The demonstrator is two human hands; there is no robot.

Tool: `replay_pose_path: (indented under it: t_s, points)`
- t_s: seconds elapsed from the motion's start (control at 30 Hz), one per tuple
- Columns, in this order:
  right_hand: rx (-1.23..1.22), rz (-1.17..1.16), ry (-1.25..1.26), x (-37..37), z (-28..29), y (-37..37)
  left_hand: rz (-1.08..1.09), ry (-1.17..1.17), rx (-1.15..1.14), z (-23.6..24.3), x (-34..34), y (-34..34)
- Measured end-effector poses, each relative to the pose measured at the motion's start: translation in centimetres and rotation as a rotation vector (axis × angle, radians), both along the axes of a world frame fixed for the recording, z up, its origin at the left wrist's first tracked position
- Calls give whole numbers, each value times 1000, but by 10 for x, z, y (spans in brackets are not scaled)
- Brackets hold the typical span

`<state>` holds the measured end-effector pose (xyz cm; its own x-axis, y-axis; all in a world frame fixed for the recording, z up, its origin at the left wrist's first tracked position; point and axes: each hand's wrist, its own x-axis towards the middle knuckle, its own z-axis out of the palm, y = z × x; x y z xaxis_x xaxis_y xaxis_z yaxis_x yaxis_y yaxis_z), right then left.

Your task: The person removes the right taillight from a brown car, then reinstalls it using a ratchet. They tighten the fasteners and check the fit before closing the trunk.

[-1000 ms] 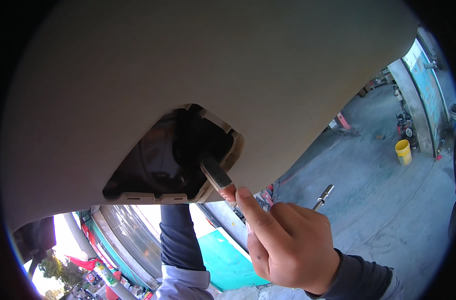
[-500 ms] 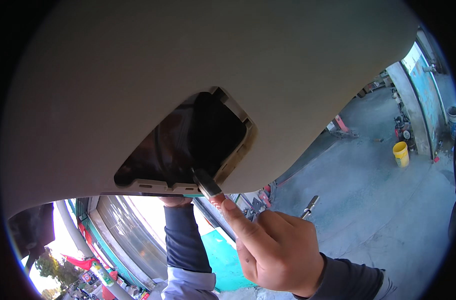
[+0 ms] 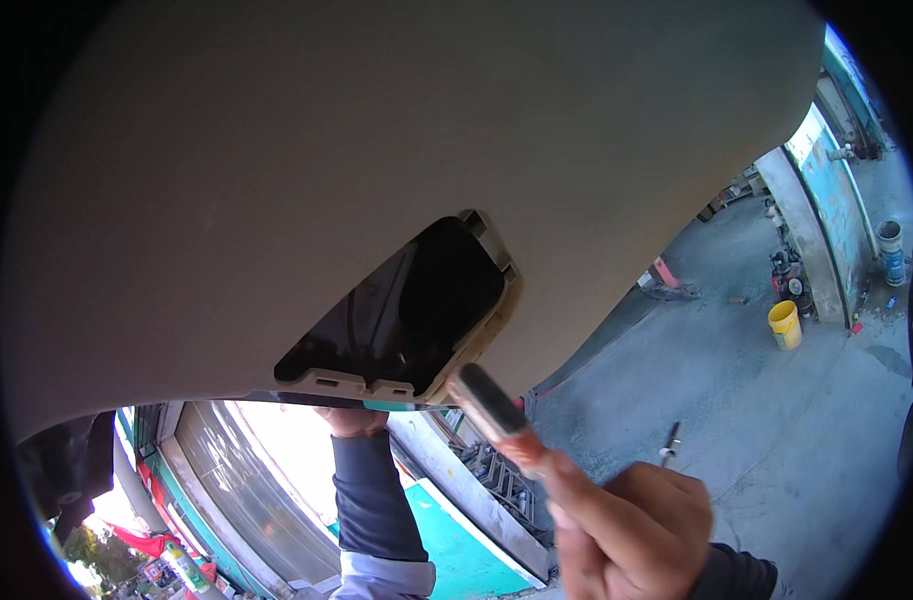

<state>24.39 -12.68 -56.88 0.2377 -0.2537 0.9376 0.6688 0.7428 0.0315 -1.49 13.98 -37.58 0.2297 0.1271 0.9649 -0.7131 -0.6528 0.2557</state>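
A large beige curved panel (image 3: 596, 200) spans the upper view. In its lower part is a dark opening (image 3: 406, 300), with clip slots along its beige rim. My right hand (image 3: 641, 530) is closed round a slim tool (image 3: 491, 400) with a long dark end and an orange-red band; its exact kind I cannot make out. The tool's dark end is just below and right of the opening's lower corner. A thin metal rod (image 3: 670, 445) sticks up behind this hand. My left hand (image 3: 354, 421) reaches up to the panel's lower edge, its fingers hidden behind it.
Grey concrete floor (image 3: 626, 400) spreads below and to the right. A yellow bucket (image 3: 784, 326) stands there, with a blue-and-grey bucket (image 3: 890, 255) by the turquoise wall (image 3: 841, 190). A metal shutter (image 3: 246, 480) and a red cloth (image 3: 136, 540) are at lower left.
My right hand has moved right and down, drawing the tool away from the opening's edge. The panel's opening sits slightly lower and further right in view. My left hand stays at the lower edge.
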Motion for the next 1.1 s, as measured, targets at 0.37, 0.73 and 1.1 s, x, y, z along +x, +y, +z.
replay_pose_path:
  t_s: [0.37,0.73,1.1]
  points:
    - [3,10,24,3,26,-10,94,57,40,-1,3,-2]
    - [-18,-62,17,13,36,-19,-19,89,17,5,-7,15]
    - [-128,-83,-85,-1,33,-5,15,74,54,1,1,-3]
